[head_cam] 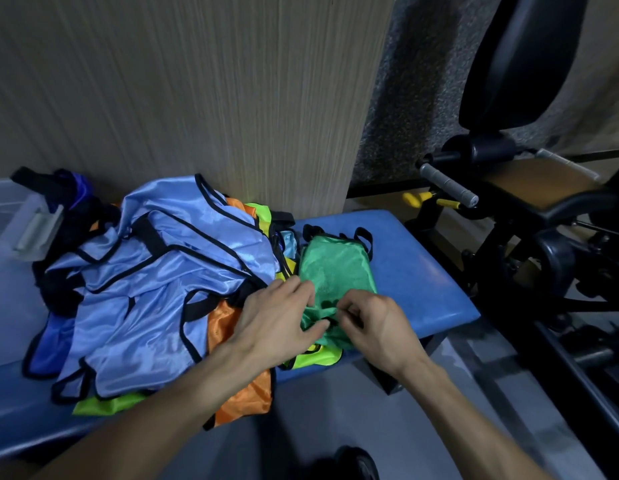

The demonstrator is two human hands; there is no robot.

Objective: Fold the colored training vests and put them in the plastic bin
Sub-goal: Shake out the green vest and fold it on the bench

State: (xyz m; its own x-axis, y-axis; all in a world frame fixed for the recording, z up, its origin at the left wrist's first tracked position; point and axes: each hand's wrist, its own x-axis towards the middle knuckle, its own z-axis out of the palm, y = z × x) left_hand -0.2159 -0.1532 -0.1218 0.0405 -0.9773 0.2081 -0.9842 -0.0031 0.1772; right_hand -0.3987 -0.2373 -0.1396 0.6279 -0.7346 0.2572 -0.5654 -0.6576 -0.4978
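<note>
I am pinching the near edge of the green vest (336, 271) with my right hand (374, 327), fingers curled around a bunched fold of mesh. My left hand (277, 323) is lying beside it, fingers fairly straight, pressing on the same near edge. The green vest is lying on the blue desk (422, 271), just right of a heap of light blue vests (155, 271), orange vests (245, 393) and yellow-green ones. The plastic bin (27, 223) is sitting at the far left, beyond the heap.
</note>
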